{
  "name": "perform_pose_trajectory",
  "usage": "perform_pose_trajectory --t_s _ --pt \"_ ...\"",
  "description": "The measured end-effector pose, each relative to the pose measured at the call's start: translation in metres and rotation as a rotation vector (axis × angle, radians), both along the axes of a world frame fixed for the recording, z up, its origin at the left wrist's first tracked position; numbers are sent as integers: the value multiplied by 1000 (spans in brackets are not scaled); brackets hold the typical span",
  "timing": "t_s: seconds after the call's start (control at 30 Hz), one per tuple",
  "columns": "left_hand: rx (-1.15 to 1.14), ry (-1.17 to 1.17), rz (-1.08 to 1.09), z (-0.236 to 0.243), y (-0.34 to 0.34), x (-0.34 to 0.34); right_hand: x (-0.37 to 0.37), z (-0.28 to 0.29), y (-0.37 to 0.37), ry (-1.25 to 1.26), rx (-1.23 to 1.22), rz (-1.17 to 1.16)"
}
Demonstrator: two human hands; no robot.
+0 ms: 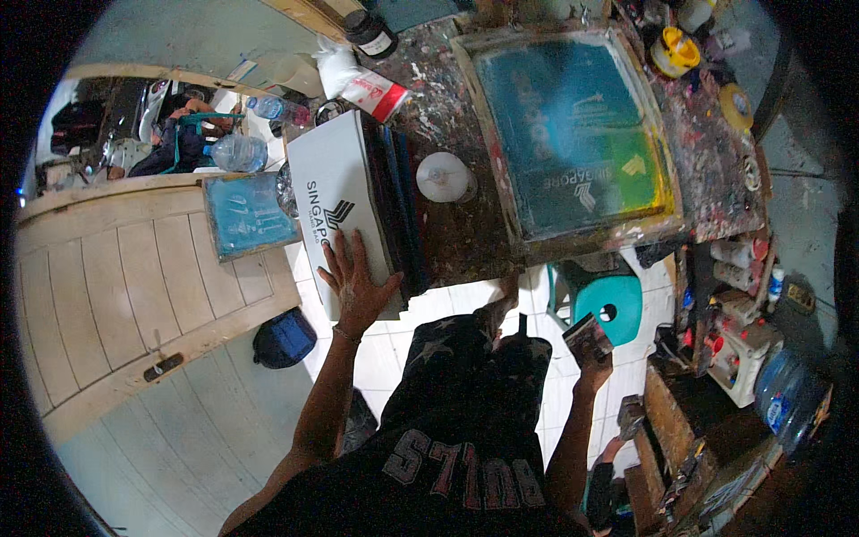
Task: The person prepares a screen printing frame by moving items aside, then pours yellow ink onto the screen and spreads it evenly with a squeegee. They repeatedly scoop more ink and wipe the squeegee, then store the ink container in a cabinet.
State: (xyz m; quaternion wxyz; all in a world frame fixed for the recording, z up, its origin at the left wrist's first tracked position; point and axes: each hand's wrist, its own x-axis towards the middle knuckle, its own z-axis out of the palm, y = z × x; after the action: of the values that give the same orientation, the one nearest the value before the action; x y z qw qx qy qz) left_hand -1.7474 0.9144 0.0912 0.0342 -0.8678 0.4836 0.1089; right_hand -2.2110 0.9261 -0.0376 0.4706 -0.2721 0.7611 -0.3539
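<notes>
My left hand [358,282] lies with spread fingers on a flat white piece [324,161] that bears a black printed logo. Under the white piece, a pile of dark flat pieces [398,192] shows along its right side, at the left end of the stained worktable [456,237]. Down by my right leg, my right hand [592,365] is closed around a small dark rectangular thing [588,338], whose kind I cannot make out. A screen-printing frame [519,224] with blue mesh, yellow-green at one corner, rests on the table. Between pile and frame sits a round white container [443,177].
At the table's back are a black jar [370,36], a red-and-white packet [376,94] and a yellow tub [675,52]. A smaller blue-mesh frame [250,215] stands left of the pile. A teal stool [610,309] is under the table's front. Another person [174,139] is beyond the doorway.
</notes>
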Motion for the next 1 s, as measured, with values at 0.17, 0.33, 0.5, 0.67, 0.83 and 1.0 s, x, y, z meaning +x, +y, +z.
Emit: perform_pose_trajectory --t_s 0.17,0.33,0.5,0.67,0.83,1.0 --pt "-24 25 -37 4 4 5 14 9 -17 14 77 -71" --pt "-135 13 -98 7 9 3 21 10 -19 -100 -6 -152" --pt "-105 -62 -8 2 1 -12 18 20 -37 -38 3 -139" --pt "-99 -85 22 -9 -4 -19 9 33 -64 -130 -57 -59" --pt "-148 -118 -17 -14 1 -18 3 34 -80 -190 -106 -39" --pt "-213 -87 11 -16 -1 -21 2 27 -106 -15 -101 100"
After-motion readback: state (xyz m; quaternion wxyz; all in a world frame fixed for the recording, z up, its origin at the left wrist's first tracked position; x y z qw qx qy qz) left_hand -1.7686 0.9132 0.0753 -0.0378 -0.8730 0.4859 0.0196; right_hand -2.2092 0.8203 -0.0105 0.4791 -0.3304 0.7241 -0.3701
